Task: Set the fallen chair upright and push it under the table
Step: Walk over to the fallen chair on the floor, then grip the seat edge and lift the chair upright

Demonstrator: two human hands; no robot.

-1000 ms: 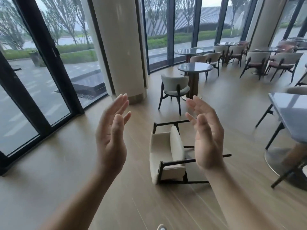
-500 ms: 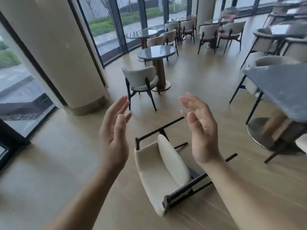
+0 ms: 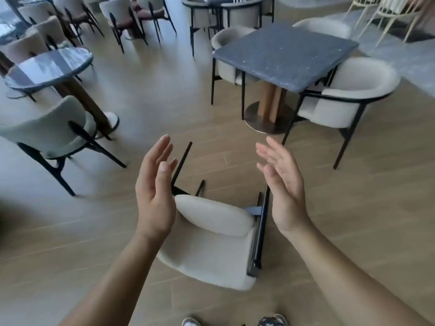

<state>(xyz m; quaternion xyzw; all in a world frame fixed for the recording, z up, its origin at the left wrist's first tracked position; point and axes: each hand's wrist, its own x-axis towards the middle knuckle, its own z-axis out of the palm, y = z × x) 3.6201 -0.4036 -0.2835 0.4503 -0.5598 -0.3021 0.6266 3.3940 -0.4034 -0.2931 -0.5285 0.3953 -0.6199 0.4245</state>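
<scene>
A cream upholstered chair (image 3: 211, 245) with black legs lies tipped over on the wooden floor right in front of me, its legs pointing away. My left hand (image 3: 154, 191) hovers above its left side, fingers spread, holding nothing. My right hand (image 3: 282, 184) hovers above its right side, palm facing inward, also empty. Neither hand touches the chair. Beyond it stands a dark square table (image 3: 282, 55) on a wooden pedestal with a round metal base.
Two cream armchairs (image 3: 348, 95) are tucked at the square table, at its right and far sides. A round glass table (image 3: 49, 67) with a grey chair (image 3: 51, 132) stands to the left. More tables and chairs fill the back. My shoes (image 3: 273, 322) show at the bottom.
My view has swung to the right and I have come closer, so the fallen chair now lies just below my hands and the square table is straight ahead. Both hands stay raised and open.
</scene>
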